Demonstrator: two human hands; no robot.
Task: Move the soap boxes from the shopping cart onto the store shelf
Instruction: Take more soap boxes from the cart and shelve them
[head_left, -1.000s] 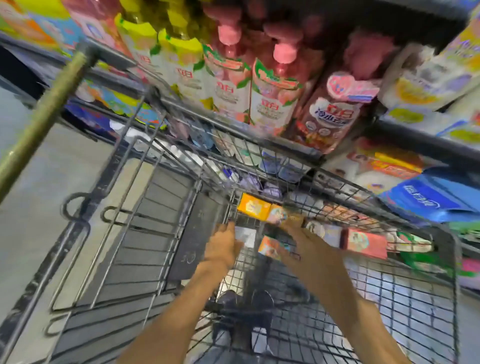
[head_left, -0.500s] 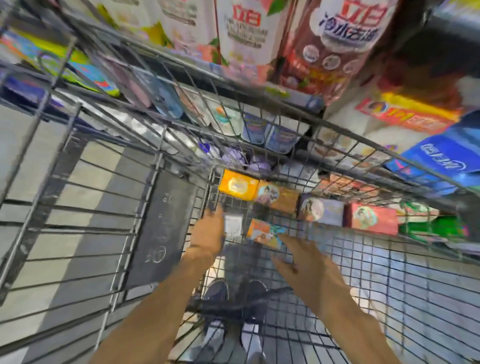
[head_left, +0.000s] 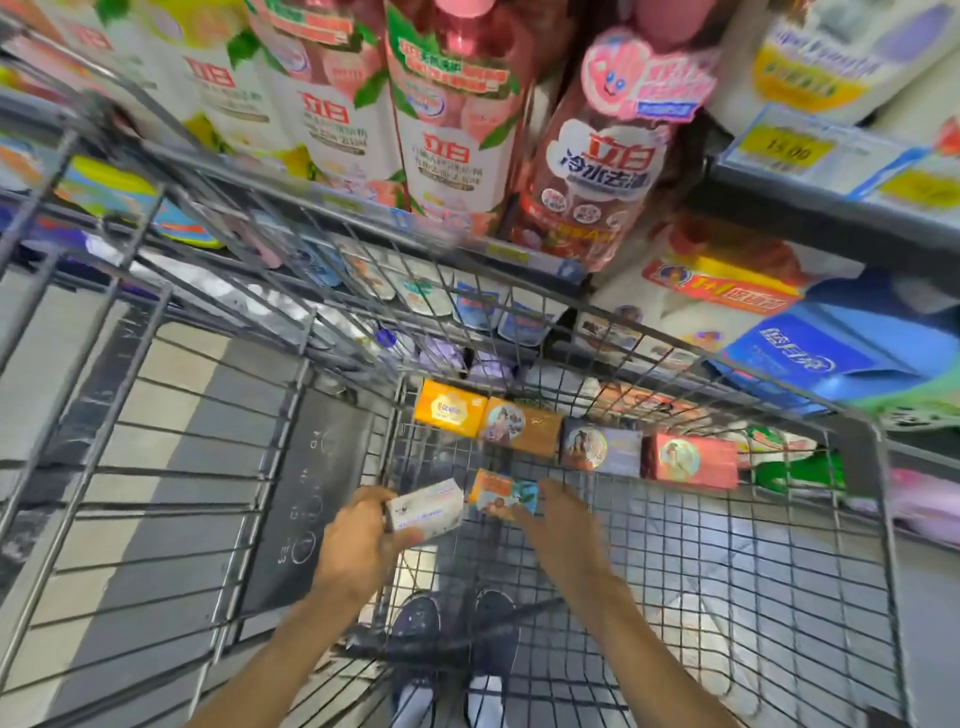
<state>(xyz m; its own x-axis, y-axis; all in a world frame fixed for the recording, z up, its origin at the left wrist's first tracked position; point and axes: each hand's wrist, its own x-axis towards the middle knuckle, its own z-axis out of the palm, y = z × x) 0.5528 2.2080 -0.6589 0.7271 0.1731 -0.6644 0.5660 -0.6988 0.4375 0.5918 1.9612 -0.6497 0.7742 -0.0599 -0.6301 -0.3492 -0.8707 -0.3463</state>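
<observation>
Soap boxes (head_left: 571, 444) are lined along the shopping cart's (head_left: 878, 519) far edge. A white box (head_left: 426, 512) is gripped by the left hand (head_left: 358, 540); an orange box (head_left: 501, 493) is reached with the right hand (head_left: 558, 519), fingers spread. Closing on it is judged next.

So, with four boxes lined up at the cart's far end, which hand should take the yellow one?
Probably neither is free. The left hand grips a white cardboard soap box; the right hand is on an orange-and-teal box. The left sits closer to the yellow box, so it suits once emptied.
</observation>
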